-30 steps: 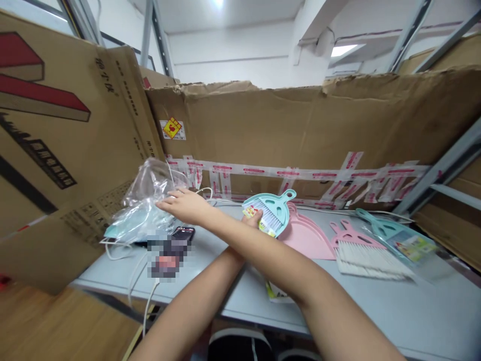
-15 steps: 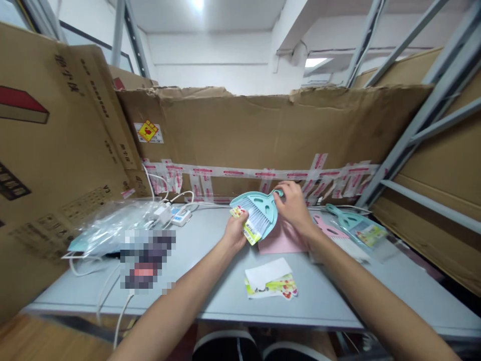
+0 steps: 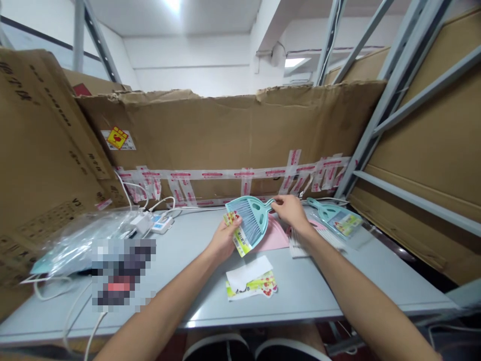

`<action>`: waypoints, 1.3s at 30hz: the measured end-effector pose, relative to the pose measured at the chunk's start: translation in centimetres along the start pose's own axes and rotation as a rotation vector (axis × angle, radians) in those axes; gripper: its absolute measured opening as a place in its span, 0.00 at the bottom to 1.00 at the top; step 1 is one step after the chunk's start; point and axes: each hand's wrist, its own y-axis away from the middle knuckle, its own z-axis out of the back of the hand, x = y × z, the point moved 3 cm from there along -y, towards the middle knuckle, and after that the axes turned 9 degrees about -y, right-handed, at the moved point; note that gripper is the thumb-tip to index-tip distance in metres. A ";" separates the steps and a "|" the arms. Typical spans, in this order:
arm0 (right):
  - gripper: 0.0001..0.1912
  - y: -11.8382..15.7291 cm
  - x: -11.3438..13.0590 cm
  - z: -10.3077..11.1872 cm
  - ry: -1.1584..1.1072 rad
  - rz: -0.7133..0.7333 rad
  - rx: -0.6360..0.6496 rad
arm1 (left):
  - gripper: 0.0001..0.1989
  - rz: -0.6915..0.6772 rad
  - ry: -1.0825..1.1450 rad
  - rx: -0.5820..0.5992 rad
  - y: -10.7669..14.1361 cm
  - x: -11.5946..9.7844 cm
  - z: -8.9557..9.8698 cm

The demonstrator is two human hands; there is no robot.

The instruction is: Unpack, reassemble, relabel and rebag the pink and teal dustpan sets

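Note:
A mint-green dustpan [image 3: 262,219] with a matching hand brush [image 3: 244,213] nested in it is held above the table. My left hand [image 3: 224,237] grips its wide edge, the thumb pressing a printed yellow-green card [image 3: 243,245] against the bristles. At the handle end, my right hand [image 3: 290,210] pinches the set between thumb and fingers. Under it lies a pink dustpan [image 3: 276,235], partly hidden. Beside my right forearm rests a pink brush with white bristles [image 3: 326,234], also partly covered. Several loose cards [image 3: 251,281] lie in front of my hands.
Another green dustpan set [image 3: 336,219] in clear plastic lies at the right. Clear plastic bags [image 3: 90,235], a white power strip [image 3: 161,224] and cables occupy the left, near a blurred-out object [image 3: 124,271]. A tall cardboard sheet [image 3: 225,135] stands behind; metal shelf posts [image 3: 379,115] rise at right.
The view has turned slightly to the right. Both hands keep hold of the green set, and my right fingers have shifted at the handle end.

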 end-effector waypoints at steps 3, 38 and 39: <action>0.15 0.0 0.3 0.1 0.016 -0.024 0.029 | 0.22 -0.018 0.006 -0.028 -0.1 -0.4 0.0; 0.28 -1.0 -3.0 1.1 -0.798 -0.220 0.057 | 0.19 0.219 -0.219 0.182 1.7 0.3 -1.4; 0.29 -1.2 -3.3 1.2 -0.797 -0.239 0.027 | 0.21 0.227 -0.331 0.271 2.2 -0.3 -1.6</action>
